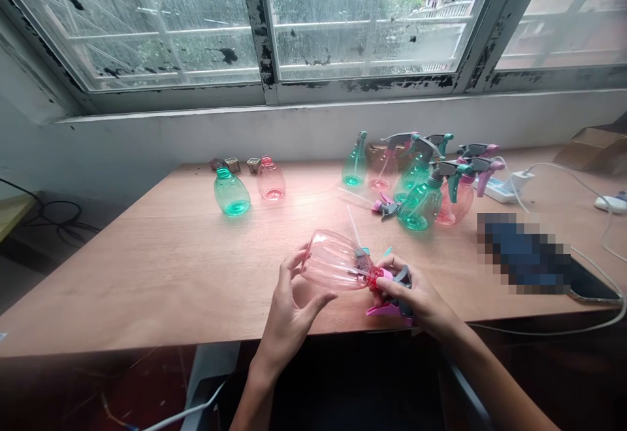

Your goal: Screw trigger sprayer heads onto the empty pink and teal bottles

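A clear pink spray bottle [333,262] lies on its side in the air above the table's front edge, its neck toward the right. My left hand [294,303] cups the wide base, fingers curled behind it and thumb stretched below. At the neck, my right hand [404,290] grips the pink and grey trigger sprayer [389,307], whose pink trigger points down. Its collar meets the bottle's red neck; whether it is threaded on I cannot tell. Behind the bottle lies a teal sprayer part with a thin tube [353,225], partly hidden.
Open-topped green [232,194] and pink [271,179] bottles stand back left. Several bottles with sprayers, including a green one [420,206], cluster back right beside a loose pink-grey sprayer [386,207]. A blurred dark object [524,255], white cables and a power strip [504,188] occupy the right side.
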The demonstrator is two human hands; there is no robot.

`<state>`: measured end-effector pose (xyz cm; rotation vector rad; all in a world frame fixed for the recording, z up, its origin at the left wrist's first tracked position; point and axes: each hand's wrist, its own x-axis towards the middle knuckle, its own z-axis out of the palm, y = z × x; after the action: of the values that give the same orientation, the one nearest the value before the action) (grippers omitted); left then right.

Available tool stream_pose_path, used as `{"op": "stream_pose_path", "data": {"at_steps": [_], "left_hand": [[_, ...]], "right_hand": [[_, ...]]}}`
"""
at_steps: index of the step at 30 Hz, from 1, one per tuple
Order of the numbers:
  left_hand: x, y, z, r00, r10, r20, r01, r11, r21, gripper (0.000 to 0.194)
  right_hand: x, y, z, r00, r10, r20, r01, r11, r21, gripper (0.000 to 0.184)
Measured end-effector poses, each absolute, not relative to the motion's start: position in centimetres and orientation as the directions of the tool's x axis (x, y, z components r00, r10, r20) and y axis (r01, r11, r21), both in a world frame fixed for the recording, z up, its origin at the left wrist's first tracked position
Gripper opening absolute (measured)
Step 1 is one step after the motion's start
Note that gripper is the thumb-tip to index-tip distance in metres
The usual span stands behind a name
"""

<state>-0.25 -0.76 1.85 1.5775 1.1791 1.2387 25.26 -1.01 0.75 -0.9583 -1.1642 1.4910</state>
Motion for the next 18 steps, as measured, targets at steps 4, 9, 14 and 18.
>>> {"op": "stream_pose_path", "data": {"at_steps": [4, 9, 14, 18], "left_hand": [[-0.4, -0.9, 2.1, 0.081, 0.984, 0.16, 0.178, -0.172, 0.969, 0.085], [-0.4, -0.7, 1.8, 0.053, 0.99, 0.133, 0.143, -0.139, 0.98, 0.073], [-0.4, -0.4, 1.3, 0.088, 0.94, 0.33, 0.21, -0.341, 0.916, 0.067], [-0.4, -0.3, 1.2, 0.109, 0.911, 0.397, 0.25, -0.412, 0.876, 0.059]], "right_hand": [[25.0, -1.5, 1.1, -0.242, 0.969, -0.051, -0.148, -0.089, -0.985, 0.038], [25.0, -1.6, 1.1, -0.248, 0.967, -0.053, -0.155, -0.093, -0.984, 0.037], [25.4, -0.8, 0.5, -0.167, 0.986, -0.028, -0.153, -0.054, -0.987, 0.036], [25.4, -0.6, 0.5, -0.164, 0.986, -0.021, -0.208, -0.056, -0.977, 0.036]]}}
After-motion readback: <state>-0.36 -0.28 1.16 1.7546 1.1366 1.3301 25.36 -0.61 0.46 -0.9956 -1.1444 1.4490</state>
